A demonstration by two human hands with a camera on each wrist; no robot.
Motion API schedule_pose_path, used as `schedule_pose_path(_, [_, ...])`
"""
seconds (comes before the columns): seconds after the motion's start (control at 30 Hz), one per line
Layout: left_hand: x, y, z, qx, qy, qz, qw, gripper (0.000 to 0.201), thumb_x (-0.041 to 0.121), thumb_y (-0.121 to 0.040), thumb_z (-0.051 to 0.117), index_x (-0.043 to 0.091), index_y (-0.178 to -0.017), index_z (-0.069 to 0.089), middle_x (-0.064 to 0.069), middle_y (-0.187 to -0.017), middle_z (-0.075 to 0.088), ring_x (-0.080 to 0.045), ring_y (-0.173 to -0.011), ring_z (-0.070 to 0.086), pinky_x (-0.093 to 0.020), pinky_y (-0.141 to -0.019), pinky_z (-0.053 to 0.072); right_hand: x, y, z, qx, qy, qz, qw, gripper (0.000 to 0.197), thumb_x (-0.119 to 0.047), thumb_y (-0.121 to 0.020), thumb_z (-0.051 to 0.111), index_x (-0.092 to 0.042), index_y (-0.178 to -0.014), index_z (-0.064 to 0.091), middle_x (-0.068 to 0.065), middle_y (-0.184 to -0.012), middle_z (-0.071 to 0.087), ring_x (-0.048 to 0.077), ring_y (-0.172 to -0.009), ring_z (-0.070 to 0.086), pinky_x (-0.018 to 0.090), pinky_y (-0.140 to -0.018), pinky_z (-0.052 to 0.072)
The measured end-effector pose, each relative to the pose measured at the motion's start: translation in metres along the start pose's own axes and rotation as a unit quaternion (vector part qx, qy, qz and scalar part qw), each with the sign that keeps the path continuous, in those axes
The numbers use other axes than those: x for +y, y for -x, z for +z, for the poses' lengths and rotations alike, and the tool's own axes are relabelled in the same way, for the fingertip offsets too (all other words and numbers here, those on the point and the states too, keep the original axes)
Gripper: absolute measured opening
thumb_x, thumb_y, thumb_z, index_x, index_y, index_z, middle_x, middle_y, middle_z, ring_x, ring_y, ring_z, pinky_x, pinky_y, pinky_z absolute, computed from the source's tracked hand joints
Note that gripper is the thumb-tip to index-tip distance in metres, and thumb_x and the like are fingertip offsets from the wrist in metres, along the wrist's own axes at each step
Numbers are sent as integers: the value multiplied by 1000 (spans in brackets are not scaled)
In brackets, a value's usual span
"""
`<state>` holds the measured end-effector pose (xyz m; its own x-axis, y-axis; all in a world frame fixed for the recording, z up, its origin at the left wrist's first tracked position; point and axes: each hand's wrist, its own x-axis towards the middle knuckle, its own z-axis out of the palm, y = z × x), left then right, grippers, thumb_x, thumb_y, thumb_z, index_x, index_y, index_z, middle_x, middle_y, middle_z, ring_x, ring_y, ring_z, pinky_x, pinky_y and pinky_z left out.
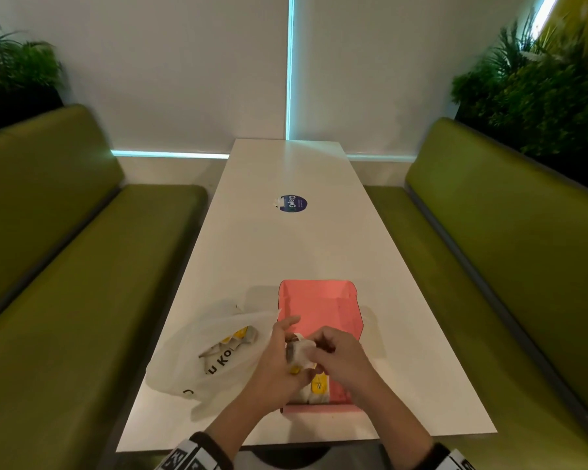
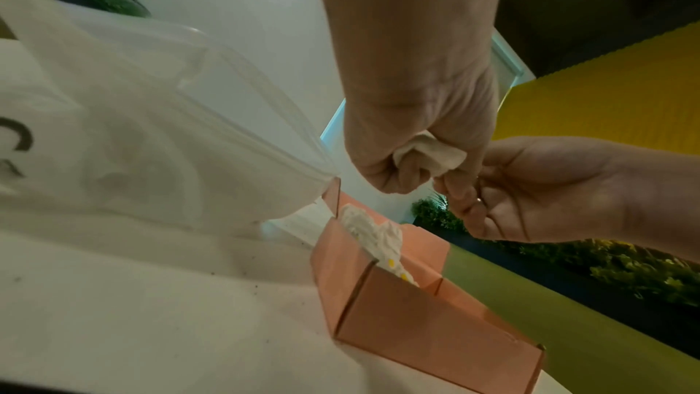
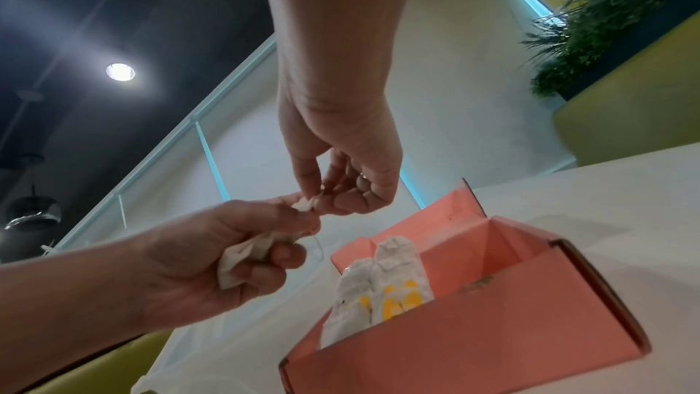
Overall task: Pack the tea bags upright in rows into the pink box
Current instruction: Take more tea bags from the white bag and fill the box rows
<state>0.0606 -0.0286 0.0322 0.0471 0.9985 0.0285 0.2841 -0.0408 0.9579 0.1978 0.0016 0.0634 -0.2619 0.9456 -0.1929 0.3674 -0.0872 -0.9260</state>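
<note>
Left hand (image 1: 279, 361) clenched round a crumpled tea bag (image 2: 428, 152), held above the pink box (image 1: 319, 310). Right hand (image 1: 340, 354) pinching that bag's end, fingers curled. Box open near the counter's (image 1: 286, 252) near edge; two tea bags (image 3: 382, 289) standing upright in its near left corner. White plastic bag (image 1: 204, 354) just left of the box, more bags inside.
</note>
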Motion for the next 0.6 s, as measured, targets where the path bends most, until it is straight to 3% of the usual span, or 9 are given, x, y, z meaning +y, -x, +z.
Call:
schedule_pose_path(0.07, [3,1,-4,13,11,-14,1000,68,-1,-73,74,26,-123,37,0,-110,50,-3,-88,56,-11,-73,46,-1,0,-5,18,-28,31,999,14,1,-83,57,-12,-85,62,0,-68,59,11,-54,53,19,-52,44])
schedule_pose_path(0.17, [0,3,-10,27,-6,-6,1000,54,8,-75,74,24,-119,45,2,-108,54,1,-68,53,-9,-63,42,2,-2,-11,40,-52,38,997,24,6,-83,51,-16,-90,60,2,-62,54,14,-51,53,21,-51,41])
schedule_pose_path(0.3, [-7,5,-9,54,-114,74,989,37,25,-71,77,30,-102,57,16,-106,51,8,-96,49,-3,-74,36,0,0,-10,37,-61,28,997,23,4,-85,51,-15,-91,61,3,-65,53,14,-52,53,21,-52,43])
schedule_pose_path(0.37, [-8,4,-6,79,-144,104,981,23,22,-74,76,31,-86,58,17,-93,58,11,-89,52,-5,-70,37,-6,3,-11,14,-63,15,998,14,-2,-88,55,-13,-92,62,3,-69,57,13,-55,54,18,-52,44])
schedule_pose_path(0.43, [-8,2,-5,101,-122,97,983,17,20,-79,73,32,-78,60,13,-76,65,6,-70,57,-9,-61,39,-10,6,-16,-20,-62,-9,998,7,-14,-88,62,-14,-95,64,1,-76,61,11,-59,55,17,-55,45])
schedule_pose_path(0.5, [-7,2,-5,95,-92,89,987,16,21,-83,70,32,-75,62,12,-71,69,2,-57,57,-12,-57,40,-10,6,-24,-47,-16,-33,998,19,-22,-81,71,-25,-99,64,-2,-89,59,10,-69,54,18,-63,47])
schedule_pose_path(0.6, [-10,3,-5,57,-75,91,991,14,28,-84,67,38,-76,63,12,-74,69,-5,-64,60,-18,-61,45,-10,4,-34,-71,98,-54,991,18,-20,-76,76,-32,-85,65,-2,-96,55,8,-76,52,22,-72,49])
